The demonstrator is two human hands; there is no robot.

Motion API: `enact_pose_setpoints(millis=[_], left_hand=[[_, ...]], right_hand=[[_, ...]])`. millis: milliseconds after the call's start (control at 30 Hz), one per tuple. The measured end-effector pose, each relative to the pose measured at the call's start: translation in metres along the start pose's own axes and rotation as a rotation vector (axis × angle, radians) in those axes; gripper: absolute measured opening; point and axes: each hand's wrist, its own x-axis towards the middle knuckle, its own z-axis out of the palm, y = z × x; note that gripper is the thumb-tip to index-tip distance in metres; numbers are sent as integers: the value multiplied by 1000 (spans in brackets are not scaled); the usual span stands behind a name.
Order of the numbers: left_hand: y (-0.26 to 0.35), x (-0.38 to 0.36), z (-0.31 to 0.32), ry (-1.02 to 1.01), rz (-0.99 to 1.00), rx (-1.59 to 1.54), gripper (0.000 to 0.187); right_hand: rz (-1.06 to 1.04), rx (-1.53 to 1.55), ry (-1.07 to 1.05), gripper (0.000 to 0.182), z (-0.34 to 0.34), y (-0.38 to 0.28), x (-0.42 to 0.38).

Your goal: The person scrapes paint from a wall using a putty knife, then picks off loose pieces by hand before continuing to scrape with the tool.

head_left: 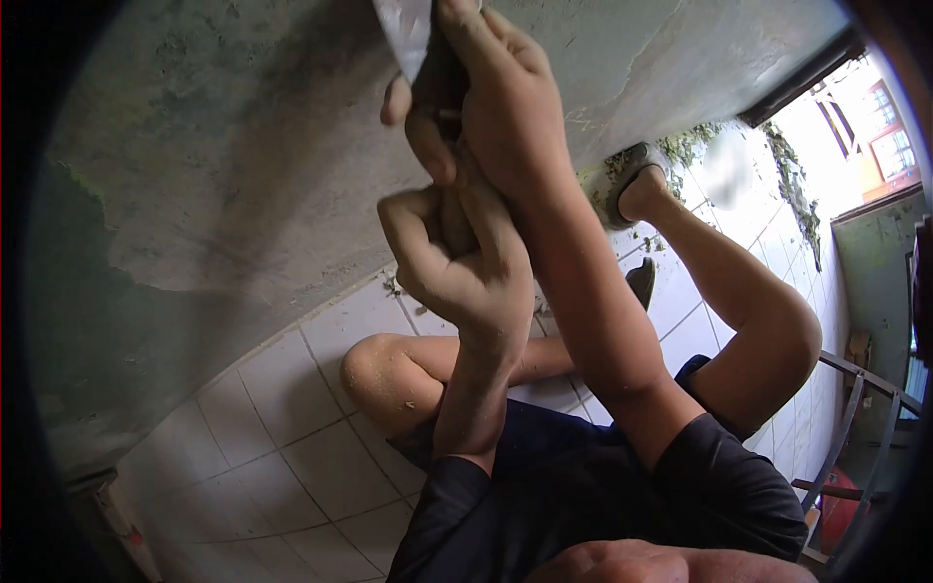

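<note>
The right hand (pixel 513 117) is closed on a flat, pale blade (pixel 404 31), up against or near the wall (pixel 243 126). The left hand (pixel 478 291) is curled just below it, the two hands close together; I cannot tell if it holds anything. The blade looks light, thin and a bit stiff, and its edge may be sharp, so the back end seems best to hold. The wall is patchy. Bits (pixel 688 146) lie on the white floor (pixel 335 462), and crumbs dot a bent knee (pixel 384 377).
</note>
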Motion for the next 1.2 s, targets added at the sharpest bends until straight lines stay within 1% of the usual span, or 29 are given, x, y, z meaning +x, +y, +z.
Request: enact_pose_setpoints(millis=[33,67,133,167,200,267,333,400,533,600,667,733,800,867,1000,1033,1067,1133,1167,1200], left_hand=[[-8,-7,2,58,62,67,23],[-15,-17,1,60,75,59,23],[-20,-32,-4,107,-49,-58,22],[-22,-33,-5,91,-66,5,23],[-19,-30,-3,90,-68,7,23],[-12,-20,-1,28,-55,141,24],[-19,-23,-6,16,-35,122,25],[-23,-26,-5,71,2,100,26],[-13,-23,0,88,9,69,26],[-12,-18,-2,5,47,227,24],[-18,-23,-6,27,75,189,23],[-18,-32,-6,101,33,164,23],[-21,-26,-2,83,36,121,23],[-16,-20,5,41,102,219,22],[-23,-33,-2,84,12,193,21],[-19,-36,0,99,-51,106,22],[-21,-30,4,102,-39,97,22],[-22,-20,8,52,140,275,22],[-18,-25,8,45,72,216,22],[-20,-30,6,38,51,225,22]], right_hand=[[33,-11,-7,36,-2,4,-4],[19,-12,-15,36,-8,13,-8],[114,-117,-28,37,-14,29,-15],[129,-65,-23,36,-17,30,-17],[131,-63,-20,36,-17,24,-15],[108,46,-36,36,-15,12,-10],[130,48,2,36,-15,18,-15],[110,61,-35,37,-16,22,-17],[121,27,-56,36,-16,18,-14],[113,98,-1,32,-18,17,-10],[105,90,29,33,-18,26,-16],[158,119,-43,34,-19,33,-21],[148,82,-49,35,-20,26,-15],[114,107,9,35,-22,16,-10],[135,91,-11,35,-23,30,-20],[153,73,-57,36,-23,27,-21],[141,70,-66,36,-26,23,-16],[95,72,-31,35,-28,16,-11],[103,110,-7,35,-28,17,-11],[121,109,9,35,-29,23,-15]])
